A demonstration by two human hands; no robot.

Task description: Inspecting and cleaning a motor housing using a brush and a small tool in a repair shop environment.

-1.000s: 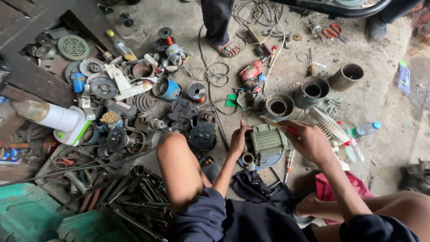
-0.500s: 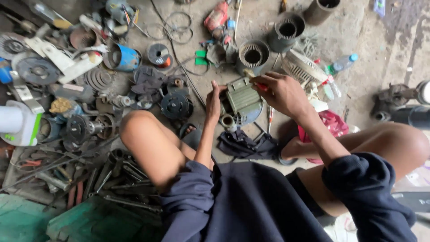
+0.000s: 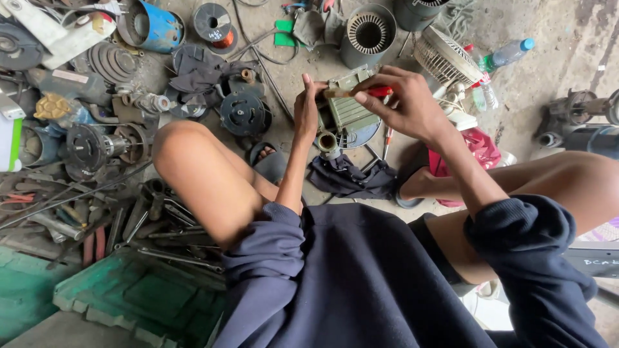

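Note:
A green finned electric motor (image 3: pixel 351 115) stands on the concrete floor between my knees. My left hand (image 3: pixel 305 109) presses flat against its left side and steadies it. My right hand (image 3: pixel 401 103) hovers over the top of the motor and pinches a red-handled screwdriver (image 3: pixel 377 92), whose shaft points left across the housing. A dark rag (image 3: pixel 351 177) lies on the floor just below the motor. A second red-handled tool (image 3: pixel 387 140) lies beside the motor at the right.
Motor parts crowd the floor at the left: a blue cylinder (image 3: pixel 149 26), a wire spool (image 3: pixel 213 22), a black end cover (image 3: pixel 244 114). A stator housing (image 3: pixel 367 35), a white fan guard (image 3: pixel 445 58) and a plastic bottle (image 3: pixel 506 55) lie beyond. Green crate (image 3: pixel 138 293) near left.
The view has drawn closer to the motor and tilted down. Both hands stay on the motor; my right hand has brought the screwdriver over its top.

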